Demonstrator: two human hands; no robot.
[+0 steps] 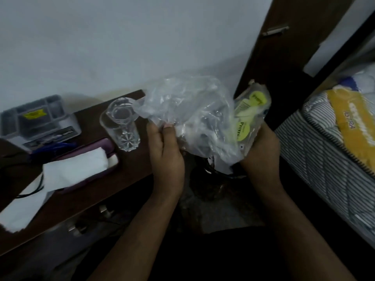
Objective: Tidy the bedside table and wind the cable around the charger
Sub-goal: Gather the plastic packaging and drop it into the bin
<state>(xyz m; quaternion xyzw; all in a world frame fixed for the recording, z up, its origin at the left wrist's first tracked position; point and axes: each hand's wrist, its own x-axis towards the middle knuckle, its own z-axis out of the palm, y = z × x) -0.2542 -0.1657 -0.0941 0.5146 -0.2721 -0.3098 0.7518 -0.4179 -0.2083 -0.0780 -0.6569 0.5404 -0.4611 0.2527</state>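
Observation:
A crumpled clear plastic bag [188,110] hangs between both hands, just off the right end of the dark wooden bedside table [129,171]. My left hand [165,147] pinches the bag's left edge between thumb and fingers. My right hand [261,147] grips the bag's right side together with a clear packet [251,110] bearing yellow-green round labels. A thin black cable [34,187] loops at the table's left edge; the charger is not visible.
On the table stand a cut-glass tumbler [121,124], a grey compartment box [38,122], and a purple case [97,151] under white tissue [75,169]. A striped mattress [328,151] with a yellow packet [353,128] lies at the right. A dark wooden panel [280,47] rises behind the bag.

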